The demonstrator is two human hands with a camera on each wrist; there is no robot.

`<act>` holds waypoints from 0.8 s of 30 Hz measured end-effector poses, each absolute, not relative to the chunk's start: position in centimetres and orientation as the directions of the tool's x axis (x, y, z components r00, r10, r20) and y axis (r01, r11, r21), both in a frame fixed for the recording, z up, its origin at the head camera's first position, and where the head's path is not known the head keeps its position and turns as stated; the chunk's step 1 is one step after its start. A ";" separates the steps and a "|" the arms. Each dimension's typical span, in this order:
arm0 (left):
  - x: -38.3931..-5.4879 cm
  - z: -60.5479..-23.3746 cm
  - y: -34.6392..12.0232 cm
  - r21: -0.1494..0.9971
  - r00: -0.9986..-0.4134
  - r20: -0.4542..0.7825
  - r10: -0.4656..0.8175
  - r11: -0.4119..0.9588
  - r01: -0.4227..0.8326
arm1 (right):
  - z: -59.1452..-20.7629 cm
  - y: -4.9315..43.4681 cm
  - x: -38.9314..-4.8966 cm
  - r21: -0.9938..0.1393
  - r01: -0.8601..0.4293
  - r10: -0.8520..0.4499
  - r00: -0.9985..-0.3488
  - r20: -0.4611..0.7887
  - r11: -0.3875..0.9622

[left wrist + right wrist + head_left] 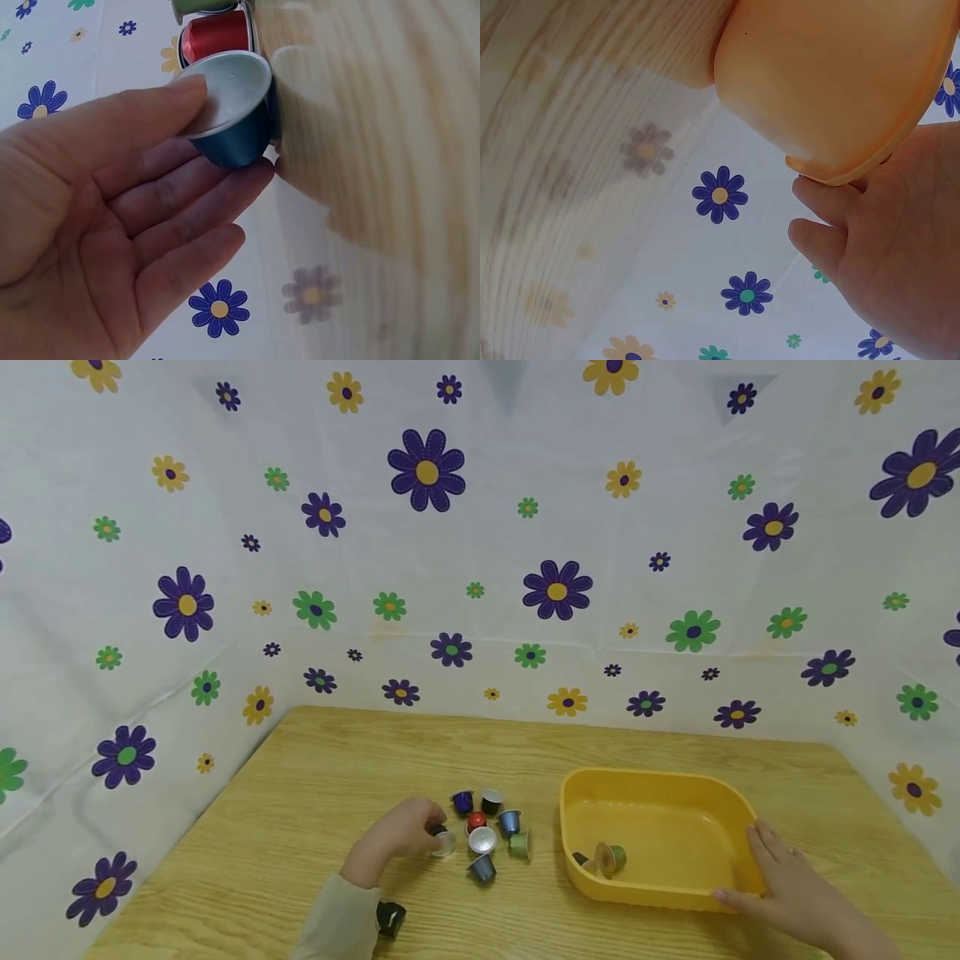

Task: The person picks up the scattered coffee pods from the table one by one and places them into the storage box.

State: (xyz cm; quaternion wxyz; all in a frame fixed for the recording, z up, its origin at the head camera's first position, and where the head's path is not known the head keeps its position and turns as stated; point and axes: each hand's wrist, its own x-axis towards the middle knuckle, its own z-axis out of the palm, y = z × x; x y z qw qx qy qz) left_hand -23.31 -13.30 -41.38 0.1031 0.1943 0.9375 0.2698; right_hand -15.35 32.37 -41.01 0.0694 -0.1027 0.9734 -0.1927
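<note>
My left hand [401, 833] pinches a coffee capsule [238, 139] between thumb and fingertips, low over the table. The capsule is dark blue-teal with a silver lid. Just right of it lies a cluster of capsules, among them a red one [477, 820], a silver-lidded one [482, 839], a light blue one [510, 822] and a green one [521, 844]. My right hand [795, 889] grips the near right corner of a yellow plastic tub [660, 781], thumb at the front rim. Inside the tub, at its near left, lie a green capsule [613, 858] and others partly hidden.
A black capsule [390, 918] lies apart beside my left sleeve [337, 920], near the table's front. The wooden table [315, 777] meets a white flower-print sheet [487, 543] at the back and sides.
</note>
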 end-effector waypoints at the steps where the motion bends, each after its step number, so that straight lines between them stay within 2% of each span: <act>1: -23.3 -41.4 -13.3 0.545 -0.902 -0.088 0.423 0.779 0.312 | -41.1 32.4 -15.3 -0.392 -0.176 -0.228 -0.970 -0.089 0.903; 11: -23.3 -41.2 -13.3 0.539 -0.914 -0.083 0.397 0.789 0.294 | -41.4 32.5 -15.4 -0.363 -0.197 -0.232 -0.971 -0.054 0.911; 24: -23.1 -40.2 -12.7 0.516 -0.883 0.001 0.470 0.756 0.402 | -41.1 32.2 -15.4 -0.387 -0.182 -0.223 -0.973 -0.065 0.904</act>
